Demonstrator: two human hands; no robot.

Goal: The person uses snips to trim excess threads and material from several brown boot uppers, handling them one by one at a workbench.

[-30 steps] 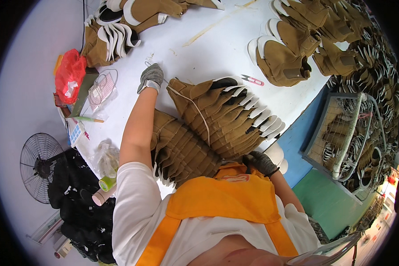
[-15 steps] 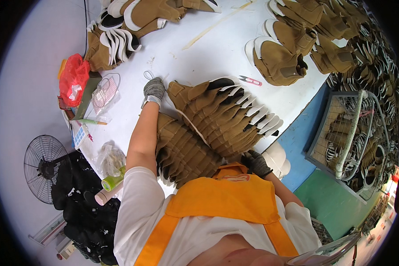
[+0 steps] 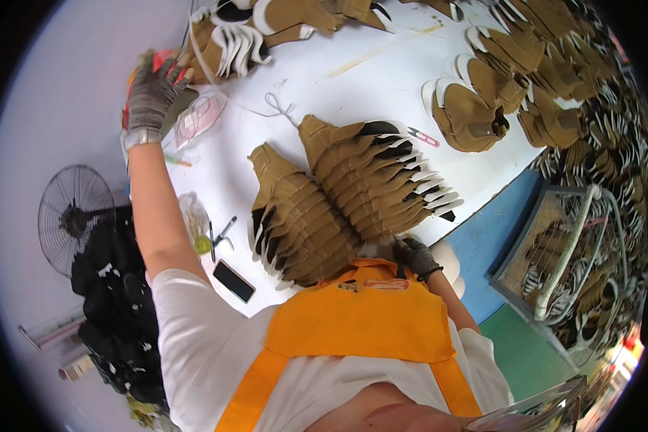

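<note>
Two rows of stacked brown shoe uppers (image 3: 367, 180) with white and black edges lie side by side on the white table before me. My left hand (image 3: 155, 93), in a grey knit glove, reaches to the far left over a red plastic bag (image 3: 163, 57), its fingers spread. A pale cord (image 3: 248, 109) runs from near those fingertips toward the far end of the stacks, where it forms a small loop. My right hand (image 3: 415, 258), in a dark glove, is curled at the near end of the right row; its fingertips are partly hidden.
Pink-handled thread snips (image 3: 423, 137) lie beyond the right row. More brown uppers (image 3: 471, 115) sit at the far right and far left. A phone (image 3: 234, 281) and pens (image 3: 223, 232) lie left of the stacks. A wire cart (image 3: 547, 252) stands right; a fan (image 3: 73, 211) stands left.
My left hand has left the cord's loop at the stacks' far end and moved far left to the red bag, fingers opening. The cord no longer lies across the rows. My right hand stays.
</note>
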